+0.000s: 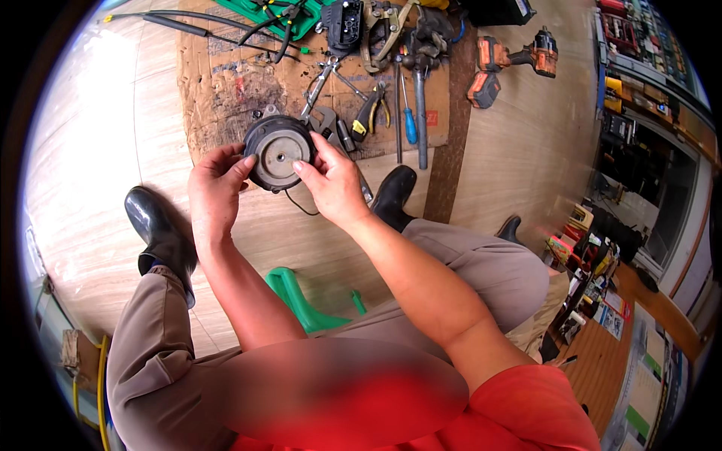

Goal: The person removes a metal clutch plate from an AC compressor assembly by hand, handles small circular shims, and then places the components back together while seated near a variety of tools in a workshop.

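Between both hands, above the near edge of the cardboard, is a round part point(277, 167) with a thick black rim and a dull grey metal face with a small centre hole. A thin dark wire hangs from its lower side. My left hand point(216, 189) grips its left edge, thumb on the rim. From the right, my right hand point(333, 183) holds it, with the thumb on the grey face and fingers at the rim. The fingers behind the part are partly hidden. Just beyond it on the cardboard lie an adjustable wrench point(325, 122) and a utility knife point(365, 120).
A stained cardboard sheet point(210, 105) bears pliers, hammers point(421, 98), a blue-handled screwdriver point(410, 126) and a black housing point(344, 27). An orange-and-black cordless driver point(519, 56) lies to the right. Below my arms is a green plastic piece point(289, 297). Cluttered shelves stand far right.
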The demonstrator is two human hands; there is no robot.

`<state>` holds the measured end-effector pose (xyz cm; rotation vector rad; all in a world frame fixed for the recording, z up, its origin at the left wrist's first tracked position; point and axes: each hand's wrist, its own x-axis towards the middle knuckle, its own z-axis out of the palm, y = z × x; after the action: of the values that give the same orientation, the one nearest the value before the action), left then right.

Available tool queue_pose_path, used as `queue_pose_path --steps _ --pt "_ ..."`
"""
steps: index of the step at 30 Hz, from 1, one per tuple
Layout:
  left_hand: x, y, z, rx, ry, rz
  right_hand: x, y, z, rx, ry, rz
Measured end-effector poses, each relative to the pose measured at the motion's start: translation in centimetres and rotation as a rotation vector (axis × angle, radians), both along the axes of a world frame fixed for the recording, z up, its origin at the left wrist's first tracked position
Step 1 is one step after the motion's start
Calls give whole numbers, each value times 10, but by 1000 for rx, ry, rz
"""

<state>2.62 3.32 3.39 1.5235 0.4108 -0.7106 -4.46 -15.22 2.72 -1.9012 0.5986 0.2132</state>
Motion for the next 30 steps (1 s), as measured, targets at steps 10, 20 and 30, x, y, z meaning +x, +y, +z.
queue_pose_path --steps 10,20,30 --pt "1 -2 -2 8 27 24 -1 0 -4 7 1 -5" --pt "1 -3 -2 15 15 23 -1 -1 -3 27 23 -13" --pt "1 -6 -4 15 0 54 0 -1 -2 32 29 -24"
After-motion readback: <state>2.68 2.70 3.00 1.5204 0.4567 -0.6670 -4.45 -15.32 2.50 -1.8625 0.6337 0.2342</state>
